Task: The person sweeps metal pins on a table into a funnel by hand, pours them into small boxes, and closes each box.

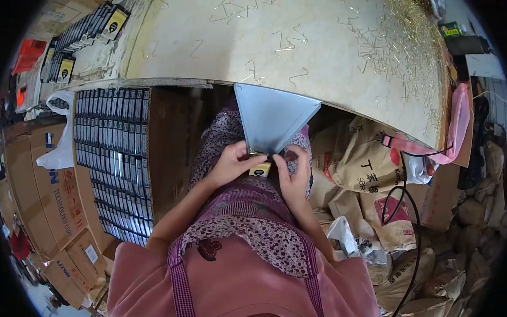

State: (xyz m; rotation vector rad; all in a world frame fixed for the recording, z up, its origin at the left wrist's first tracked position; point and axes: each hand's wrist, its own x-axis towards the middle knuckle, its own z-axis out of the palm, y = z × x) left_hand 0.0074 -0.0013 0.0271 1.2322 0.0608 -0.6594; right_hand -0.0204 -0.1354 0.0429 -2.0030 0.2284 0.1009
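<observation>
A grey-blue metal chute (pixel 277 117), wide at the table edge, narrows down towards my lap. At its narrow end stands a small yellow and black box (pixel 260 170), between my two hands. My left hand (pixel 236 160) is closed at the box's left side, its thumb lying across the top edge. On the other side my right hand (pixel 294 170) has curled fingers, thumb and index close together by the chute's mouth and the box's right top corner. Whatever lies between those right fingertips is too small to make out.
Bent metal wires (pixel 285 42) lie scattered on the table (pixel 179 49), with a pile of small brass-coloured pieces (pixel 403 41) at right. A carton of packed black boxes (pixel 114 153) stands left. Brown paper sacks (pixel 370 162) and a black cable (pixel 416 220) are right.
</observation>
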